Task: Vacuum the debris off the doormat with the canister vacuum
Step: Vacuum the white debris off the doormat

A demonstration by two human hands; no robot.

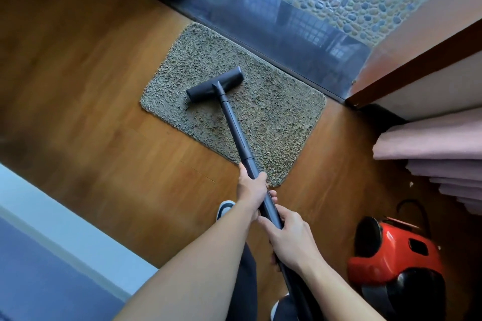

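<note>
Two hands on the wand point(236, 128), floor head point(215, 85) sitting on the doormat point(260, 112).

Left hand point(251, 187) is wrapped around the black tube further up, right hand point(289, 237) grips it just behind, nearer the body. The mat lies on the wood floor point(91, 86), its far edge right up against the dark threshold point(287, 34), and the head is on its left half. Honestly can't pick out any debris in that shaggy pile. The near end of the wand disappears under the right forearm, so the hose join is hidden. The red canister vacuum point(391, 255) sits near right, its bottom lost in shadow toward the frame edge. One shoe point(224, 207) peeks out behind the left wrist, mostly covered.
</note>
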